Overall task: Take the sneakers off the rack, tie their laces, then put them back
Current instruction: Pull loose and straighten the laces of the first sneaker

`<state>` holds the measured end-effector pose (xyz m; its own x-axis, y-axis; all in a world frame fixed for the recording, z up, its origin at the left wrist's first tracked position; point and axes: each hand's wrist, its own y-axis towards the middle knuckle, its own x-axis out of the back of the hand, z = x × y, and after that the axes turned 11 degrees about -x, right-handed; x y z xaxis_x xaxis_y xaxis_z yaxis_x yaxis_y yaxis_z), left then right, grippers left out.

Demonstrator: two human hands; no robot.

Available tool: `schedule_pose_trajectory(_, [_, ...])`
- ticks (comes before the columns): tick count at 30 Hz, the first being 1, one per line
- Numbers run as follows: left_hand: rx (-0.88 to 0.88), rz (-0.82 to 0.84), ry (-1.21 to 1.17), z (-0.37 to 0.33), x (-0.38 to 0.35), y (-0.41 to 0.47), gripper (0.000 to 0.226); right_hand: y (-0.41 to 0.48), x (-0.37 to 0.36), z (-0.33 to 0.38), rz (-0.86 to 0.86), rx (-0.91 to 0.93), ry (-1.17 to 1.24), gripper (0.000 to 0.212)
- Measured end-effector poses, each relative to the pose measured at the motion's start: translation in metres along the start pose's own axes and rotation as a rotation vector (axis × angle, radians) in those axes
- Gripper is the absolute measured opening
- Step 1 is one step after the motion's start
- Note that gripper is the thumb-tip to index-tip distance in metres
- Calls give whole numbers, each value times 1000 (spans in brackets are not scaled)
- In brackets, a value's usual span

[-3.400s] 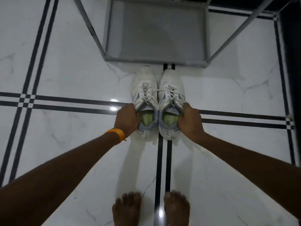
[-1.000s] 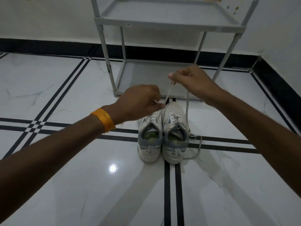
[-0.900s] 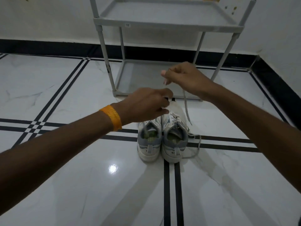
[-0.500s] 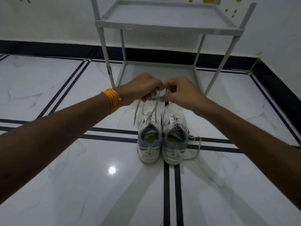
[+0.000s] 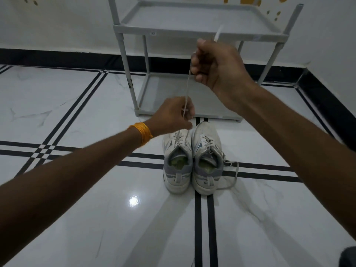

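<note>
Two white and grey sneakers stand side by side on the floor, heels toward me: the left sneaker (image 5: 177, 166) and the right sneaker (image 5: 207, 162). A lace (image 5: 187, 93) of the left sneaker runs taut up from its eyelets. My left hand (image 5: 173, 116) pinches that lace just above the shoe. My right hand (image 5: 215, 64) is raised high and closed on the same lace, whose tip sticks out above the fist. The right sneaker's laces (image 5: 232, 170) lie loose on the floor beside it.
A grey two-shelf rack (image 5: 200, 33) stands behind the sneakers against the white wall, both shelves bare. The floor is glossy white marble with black stripe lines (image 5: 204, 218). A black skirting runs along the walls, with a corner at the right.
Half a second ago both hands met close together above the left sneaker. Now my right hand has risen, pulling the lace taut, while my left hand has dropped closer to the shoe.
</note>
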<state>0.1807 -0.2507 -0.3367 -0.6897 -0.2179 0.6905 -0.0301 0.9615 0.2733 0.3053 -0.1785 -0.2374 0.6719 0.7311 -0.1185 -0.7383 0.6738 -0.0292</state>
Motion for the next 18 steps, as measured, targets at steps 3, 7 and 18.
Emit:
schedule_pose_trajectory(3, [-214, -176, 321, 0, -11, 2, 23, 10, 1, -7, -56, 4, 86, 24])
schedule_pose_trajectory(7, [-344, -286, 536, -5, -5, 0, 27, 24, 19, -31, -141, -138, 353, 20])
schedule_pose_trajectory(18, [128, -191, -125, 4, 4, -3, 21, 8, 23, -110, -481, -355, -206, 18])
